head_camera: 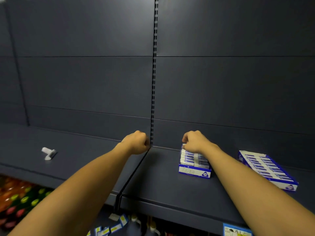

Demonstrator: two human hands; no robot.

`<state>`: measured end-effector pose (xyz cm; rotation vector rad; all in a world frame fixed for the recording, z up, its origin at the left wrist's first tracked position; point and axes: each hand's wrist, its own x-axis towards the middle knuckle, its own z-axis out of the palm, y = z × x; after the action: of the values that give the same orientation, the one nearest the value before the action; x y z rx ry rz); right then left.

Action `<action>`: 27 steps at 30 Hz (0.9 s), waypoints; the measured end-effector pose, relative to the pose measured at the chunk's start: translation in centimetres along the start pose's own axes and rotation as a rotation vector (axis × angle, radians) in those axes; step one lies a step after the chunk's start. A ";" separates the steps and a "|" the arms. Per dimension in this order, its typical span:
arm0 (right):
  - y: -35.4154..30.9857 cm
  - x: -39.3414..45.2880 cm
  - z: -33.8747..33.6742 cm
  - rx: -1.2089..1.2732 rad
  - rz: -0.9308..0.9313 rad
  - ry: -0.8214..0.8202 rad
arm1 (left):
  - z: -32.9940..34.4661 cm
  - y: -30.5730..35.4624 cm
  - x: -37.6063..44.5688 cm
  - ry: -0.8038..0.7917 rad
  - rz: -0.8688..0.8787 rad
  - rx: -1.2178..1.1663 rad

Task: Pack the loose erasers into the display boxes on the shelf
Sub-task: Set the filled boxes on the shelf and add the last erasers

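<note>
Right hand (196, 142) is down on the far end of the near box (194, 165), fingers curled over the back row of erasers (188, 157); whether it pinches one or just presses the row flat, I cannot tell, because the knuckles hide the tips. My read: it is seating an eraser at the back so the rows stay tight against the box's blue front lip. Left hand (137, 142) is out level with it, well apart to its left, clenched into a fist by the slotted upright (153, 82); from here I cannot see whether anything sits inside that fist, perhaps the next eraser held ready, but that is a guess. Beyond the right forearm, further right, a second box (271, 169) lies angled on the shelf (162, 181) and looks full, its sleeves lined up edge to edge. Far off to the left of the left hand, two loose erasers (49, 153) lie touching, one across the other, on the shelf. So the job looks well along: near box almost packed, those two strays left to fetch, a long reach leftwards for whichever hand goes.
</note>
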<state>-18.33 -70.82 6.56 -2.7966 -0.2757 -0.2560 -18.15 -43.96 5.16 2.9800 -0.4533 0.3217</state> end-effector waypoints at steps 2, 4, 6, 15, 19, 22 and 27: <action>-1.7 -0.1 0.6 -0.035 -0.034 -0.022 | -0.4 -0.9 -1.6 0.010 -0.050 0.019; -3.6 -0.3 1.0 -0.090 -0.065 -0.063 | -0.7 -1.8 -3.3 0.022 -0.103 0.039; -5.5 -0.6 1.4 -0.145 -0.089 -0.101 | -1.1 -2.7 -4.9 0.040 -0.158 0.054; -13.7 -1.3 2.9 -0.198 -0.141 -0.131 | -3.6 -9.0 -11.0 0.107 -0.286 0.094; -17.9 -1.8 4.0 -0.169 -0.151 -0.132 | -4.6 -12.4 -13.5 0.085 -0.299 0.112; -21.2 -2.2 5.2 -0.149 -0.155 -0.142 | -5.1 -15.4 -15.5 0.076 -0.309 0.111; -26.8 -3.0 7.5 -0.109 -0.148 -0.150 | -6.2 -21.2 -19.2 0.075 -0.358 0.130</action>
<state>-25.98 -43.90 6.79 -2.9119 -0.5200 -0.0975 -30.81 -17.60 5.25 3.0782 0.1150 0.4371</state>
